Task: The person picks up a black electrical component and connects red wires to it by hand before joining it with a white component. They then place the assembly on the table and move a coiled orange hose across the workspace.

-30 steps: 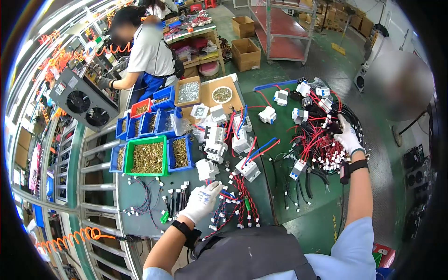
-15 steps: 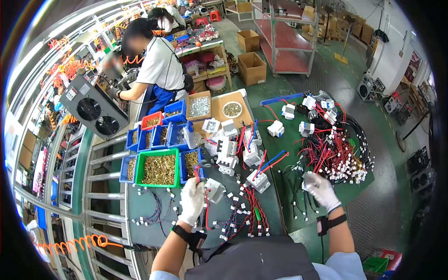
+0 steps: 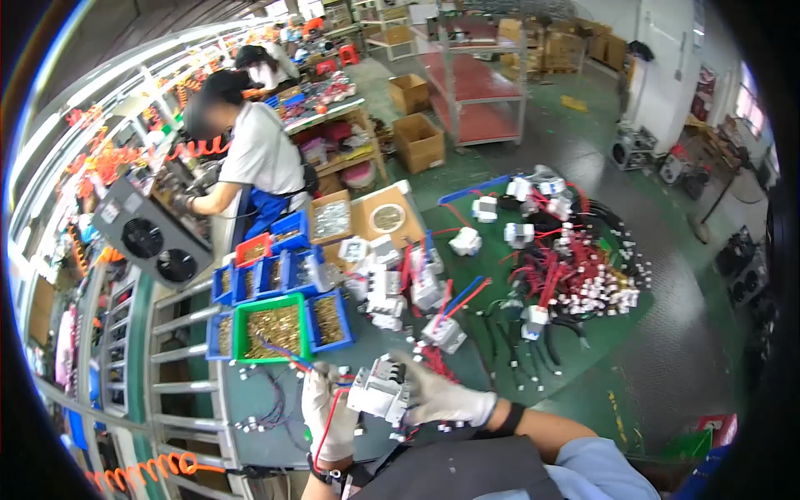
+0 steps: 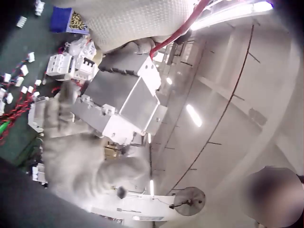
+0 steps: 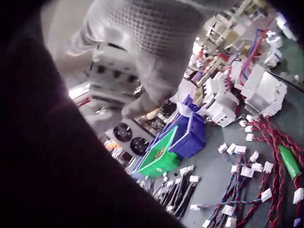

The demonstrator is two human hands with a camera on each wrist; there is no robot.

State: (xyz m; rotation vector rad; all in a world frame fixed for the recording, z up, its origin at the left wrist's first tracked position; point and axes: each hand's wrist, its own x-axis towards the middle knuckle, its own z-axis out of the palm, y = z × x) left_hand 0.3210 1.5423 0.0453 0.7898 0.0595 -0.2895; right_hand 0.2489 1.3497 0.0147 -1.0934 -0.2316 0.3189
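Since the earlier head frames, the right hand (image 3: 446,402) has come across from the cable pile (image 3: 583,267) to a white block (image 3: 379,392), which has shifted nearer the body with the left hand (image 3: 327,421).

Block is up over the worktop (image 3: 257,450), on the near right side of the green bin (image 3: 240,337). Left hand grips it; a red wire (image 3: 332,412) hangs over that glove, red and blue ends point at the bin. Right hand is against or just beside the block, blurred; cannot tell if gripping.

Blue bin (image 3: 333,345) of brass pieces: directly right of green bin. More white blocks (image 3: 385,296): further right. Cable pile: far right of green bin.
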